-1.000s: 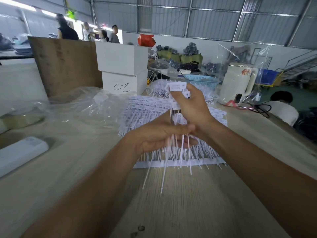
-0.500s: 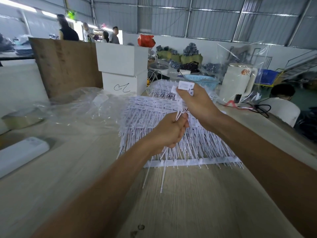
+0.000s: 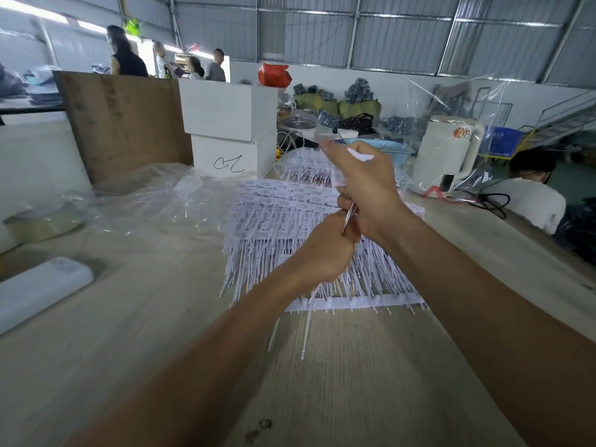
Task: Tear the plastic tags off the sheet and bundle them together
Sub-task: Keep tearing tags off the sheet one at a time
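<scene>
A stack of white plastic tag sheets (image 3: pixel 283 221) lies on the wooden table, printed heads at the far side and thin tails running toward a white strip at the near edge. My left hand (image 3: pixel 325 250) is closed around a bundle of torn-off tags (image 3: pixel 306 321) above the stack, their tails hanging below the fist. My right hand (image 3: pixel 364 188) is just above and touching it, fingers curled on the upper end of the bundle, where a white tag head shows by the knuckles. Most of the bundle is hidden inside both hands.
Crumpled clear plastic wrap (image 3: pixel 154 201) lies left of the stack. A white flat device (image 3: pixel 42 285) sits at the left edge. White boxes (image 3: pixel 229 130) and a brown board (image 3: pixel 125 121) stand behind. A seated person (image 3: pixel 529 188) is at the right, beyond the table edge.
My left hand rose from the sheet and closed on the bundle's tails. My right hand turned, so the tag heads that stood above it are now mostly hidden behind its fingers.
</scene>
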The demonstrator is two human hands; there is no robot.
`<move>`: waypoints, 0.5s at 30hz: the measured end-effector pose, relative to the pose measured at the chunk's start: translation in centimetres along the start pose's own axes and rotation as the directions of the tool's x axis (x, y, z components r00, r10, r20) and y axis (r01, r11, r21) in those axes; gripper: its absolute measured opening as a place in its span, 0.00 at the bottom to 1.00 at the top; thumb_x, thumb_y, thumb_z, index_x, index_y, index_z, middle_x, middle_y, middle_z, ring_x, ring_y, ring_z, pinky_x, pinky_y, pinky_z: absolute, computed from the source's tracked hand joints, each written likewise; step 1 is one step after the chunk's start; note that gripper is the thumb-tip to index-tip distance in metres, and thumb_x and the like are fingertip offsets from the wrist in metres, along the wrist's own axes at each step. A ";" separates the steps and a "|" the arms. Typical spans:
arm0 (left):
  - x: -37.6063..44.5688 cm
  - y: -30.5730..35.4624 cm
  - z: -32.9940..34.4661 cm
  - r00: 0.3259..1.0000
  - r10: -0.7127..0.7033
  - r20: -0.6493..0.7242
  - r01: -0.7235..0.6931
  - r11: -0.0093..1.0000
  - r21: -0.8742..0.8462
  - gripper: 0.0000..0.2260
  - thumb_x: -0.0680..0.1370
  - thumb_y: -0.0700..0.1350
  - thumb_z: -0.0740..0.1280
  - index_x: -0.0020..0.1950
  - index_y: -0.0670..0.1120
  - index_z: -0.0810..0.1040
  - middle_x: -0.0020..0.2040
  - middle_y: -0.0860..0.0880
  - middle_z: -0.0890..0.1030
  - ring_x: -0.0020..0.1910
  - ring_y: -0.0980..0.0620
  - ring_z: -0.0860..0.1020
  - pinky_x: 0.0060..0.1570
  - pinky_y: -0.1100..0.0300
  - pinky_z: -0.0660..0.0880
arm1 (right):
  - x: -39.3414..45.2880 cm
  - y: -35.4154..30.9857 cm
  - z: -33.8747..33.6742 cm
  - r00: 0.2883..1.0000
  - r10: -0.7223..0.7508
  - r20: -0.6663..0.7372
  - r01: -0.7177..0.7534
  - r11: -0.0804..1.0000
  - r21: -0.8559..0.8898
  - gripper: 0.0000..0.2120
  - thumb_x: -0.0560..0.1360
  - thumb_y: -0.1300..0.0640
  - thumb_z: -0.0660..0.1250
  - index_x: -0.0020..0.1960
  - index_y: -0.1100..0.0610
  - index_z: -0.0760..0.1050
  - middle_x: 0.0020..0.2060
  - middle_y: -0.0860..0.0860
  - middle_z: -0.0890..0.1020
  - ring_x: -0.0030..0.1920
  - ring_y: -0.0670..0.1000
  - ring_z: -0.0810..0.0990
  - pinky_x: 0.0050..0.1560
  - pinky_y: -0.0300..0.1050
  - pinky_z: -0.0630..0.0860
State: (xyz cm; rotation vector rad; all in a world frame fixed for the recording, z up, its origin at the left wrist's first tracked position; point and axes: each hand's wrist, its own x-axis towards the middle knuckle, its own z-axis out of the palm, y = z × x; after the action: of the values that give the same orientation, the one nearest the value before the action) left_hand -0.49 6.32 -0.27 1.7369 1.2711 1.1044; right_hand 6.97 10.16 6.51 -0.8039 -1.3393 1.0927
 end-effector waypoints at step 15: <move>0.7 -6.3 -9.7 0.977 -0.091 0.191 -0.080 0.676 0.732 0.11 0.72 0.53 0.77 0.46 0.48 0.81 0.48 0.52 0.75 0.49 0.51 0.75 0.53 0.53 0.74 | 1.0 2.9 -3.2 0.846 0.317 0.429 0.220 0.525 -0.822 0.07 0.77 0.61 0.71 0.52 0.63 0.83 0.41 0.54 0.84 0.18 0.40 0.65 0.19 0.36 0.63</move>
State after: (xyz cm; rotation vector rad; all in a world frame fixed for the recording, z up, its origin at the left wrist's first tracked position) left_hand -11.63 9.21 -2.01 2.3492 1.7190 0.3476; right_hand 9.61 12.49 3.82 -1.3121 -2.4594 0.6355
